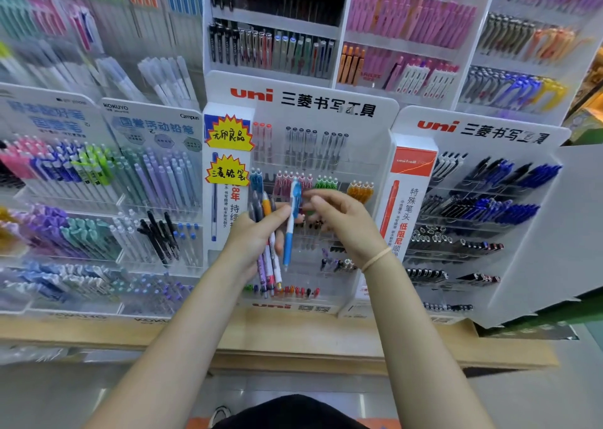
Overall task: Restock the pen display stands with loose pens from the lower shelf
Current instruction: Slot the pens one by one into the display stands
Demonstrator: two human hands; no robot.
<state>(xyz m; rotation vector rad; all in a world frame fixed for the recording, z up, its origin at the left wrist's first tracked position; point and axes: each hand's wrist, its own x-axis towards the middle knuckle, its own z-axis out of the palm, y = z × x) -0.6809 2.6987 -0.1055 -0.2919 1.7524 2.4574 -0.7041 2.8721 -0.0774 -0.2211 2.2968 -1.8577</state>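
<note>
A big wall of pen racks point(408, 30) stood in front of me, full of pink, black, blue and orange pens. Below it, white display stands sat in a row on a long wooden shelf point(326, 334). The middle stand point(306, 102) had a red "uni" sign on top and clear rows with pens in them. Some of its rows looked partly bare. Another "uni" stand point(489, 134) stood to its right, holding dark and blue pens. A stand marked "KOKUYO" point(153, 125) stood to the left, with pale purple and blue pens.

Both my arms reached up in front of the middle stand. My left hand point(253, 237) was closed around a bunch of loose pens point(269, 265). The pens pointed down, and their tops stuck up above my fingers. My thumb pressed against a blue and white pen point(291, 224) that stood almost straight up. My right hand point(342, 219) was near the top of that pen, with the fingers bent. I could not tell if they were touching it. A thin band point(375, 258) went around my right wrist.
</note>
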